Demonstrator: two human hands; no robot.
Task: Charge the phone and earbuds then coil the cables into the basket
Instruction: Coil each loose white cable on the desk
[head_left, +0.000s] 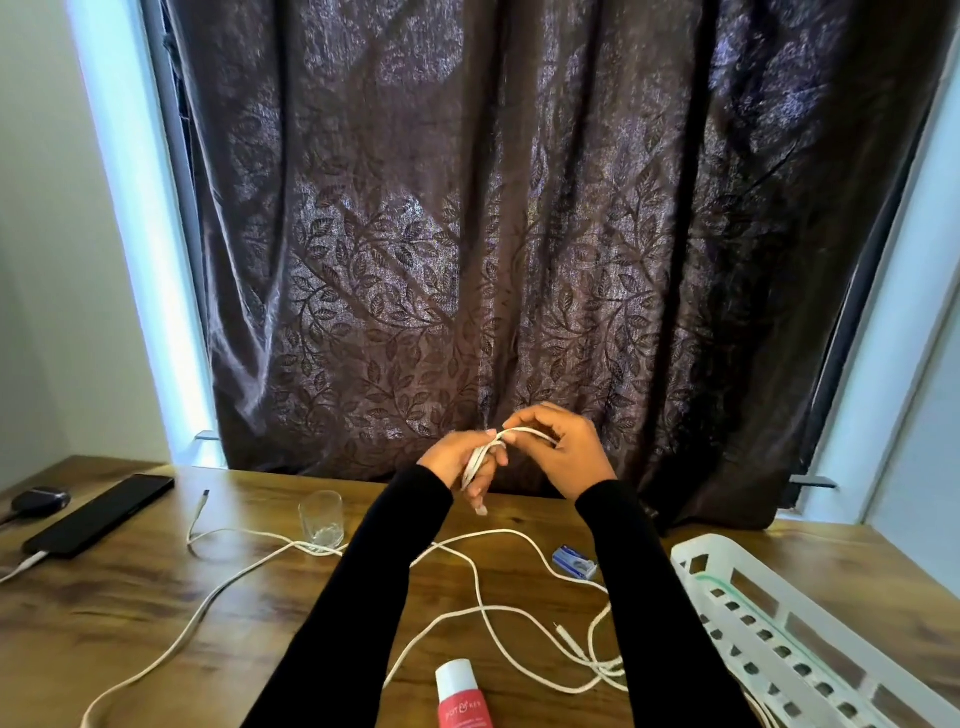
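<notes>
from the head view, the left hand (460, 460) has loops of the white cable (480, 457) round its fingers, and the right hand (563, 449) pinches the strand, both grips closed on it above the tabletop (130, 597). the cable looks light and limp, likely to spring loose; hold the bundle mid-loop. the basket (779, 613) sits right; glass (322, 517) and tube (460, 693) crowd the trailing slack.

Middle of the table (130, 587) is a mess of loose white cable (478, 582), with a glass (322, 517), a small blue box (574, 561) and a red tube (460, 693) in it (basket (779, 639) hogs the right edge). Bare wood front-left.
</notes>
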